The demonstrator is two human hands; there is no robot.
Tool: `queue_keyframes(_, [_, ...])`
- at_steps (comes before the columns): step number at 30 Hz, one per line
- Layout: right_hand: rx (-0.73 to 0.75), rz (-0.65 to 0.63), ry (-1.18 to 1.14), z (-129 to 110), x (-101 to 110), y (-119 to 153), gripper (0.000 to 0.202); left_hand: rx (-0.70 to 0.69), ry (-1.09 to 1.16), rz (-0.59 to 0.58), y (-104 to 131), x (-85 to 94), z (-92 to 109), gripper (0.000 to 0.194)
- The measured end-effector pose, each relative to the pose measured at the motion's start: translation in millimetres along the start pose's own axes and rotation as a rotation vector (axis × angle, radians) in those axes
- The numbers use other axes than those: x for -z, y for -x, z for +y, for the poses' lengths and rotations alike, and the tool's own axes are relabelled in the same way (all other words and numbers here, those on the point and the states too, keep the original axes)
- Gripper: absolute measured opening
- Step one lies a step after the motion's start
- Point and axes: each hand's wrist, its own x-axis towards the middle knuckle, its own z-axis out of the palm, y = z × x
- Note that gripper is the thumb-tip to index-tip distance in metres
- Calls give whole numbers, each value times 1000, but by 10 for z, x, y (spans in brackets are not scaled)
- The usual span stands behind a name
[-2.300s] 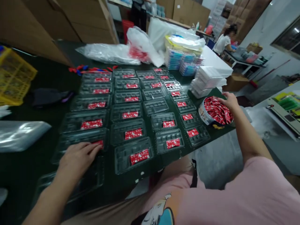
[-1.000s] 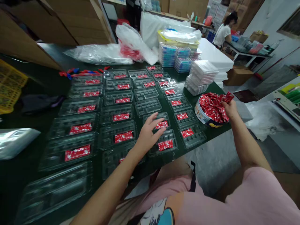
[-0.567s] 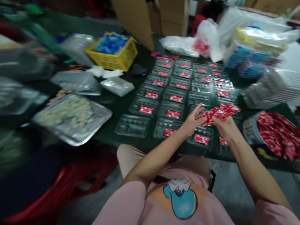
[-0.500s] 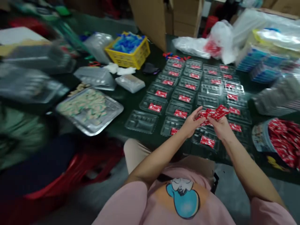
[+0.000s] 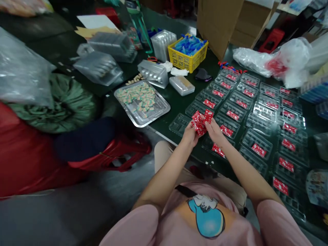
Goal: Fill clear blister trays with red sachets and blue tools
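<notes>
My left hand (image 5: 191,134) holds a bunch of red and white patterned packets (image 5: 198,123) over the near left part of the tray rows. With its fingers closed, my right hand (image 5: 213,131) grips one packet (image 5: 208,116) at the right side of that bunch. Clear plastic trays (image 5: 257,139) lie in rows on the dark table, many with one red packet (image 5: 258,150) inside. A clear tray (image 5: 179,124) just left of my hands shows no packet.
A metal tray (image 5: 164,106) of small pale green pieces lies to the left. Behind it are stacked clear trays (image 5: 153,73) and a yellow basket (image 5: 188,62) of blue items. A red stool (image 5: 110,150) stands at the left, a cardboard box (image 5: 217,27) at the back.
The view has swung left. My hands have moved leftward over the rows with the red packets, to the near left trays. The packet bucket at the right is now mostly out of view.
</notes>
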Motion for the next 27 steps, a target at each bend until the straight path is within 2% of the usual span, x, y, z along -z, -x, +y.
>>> queue_keyframes(4, [50,-33,117,49,-126,-225,43,-34,-14,-29,-84,92,116,40])
queue_keyframes(8, [37,0,301,116,-237,-464,34,104,-29,21,-240,66,217,40])
queue_keyframes(11, [0,85,338,154,-173,-591,29,113,10,61,-345,57,319,45])
queue_keyframes(14, [-24,130,313,171,23,-602,26,32,31,33,-383,142,498,50])
queue_keyframes(16, [-29,78,297,162,142,-549,25,-30,25,18,-361,252,656,52])
queue_keyframes(19, [-42,-100,315,122,185,-441,22,-89,0,38,-261,456,878,54])
queue_keyframes(22, [-76,-216,312,74,74,-378,23,-126,-18,77,-108,656,1004,50])
queue_keyframes(27, [-122,-221,217,-1,-194,-399,28,-163,-14,147,162,933,988,47])
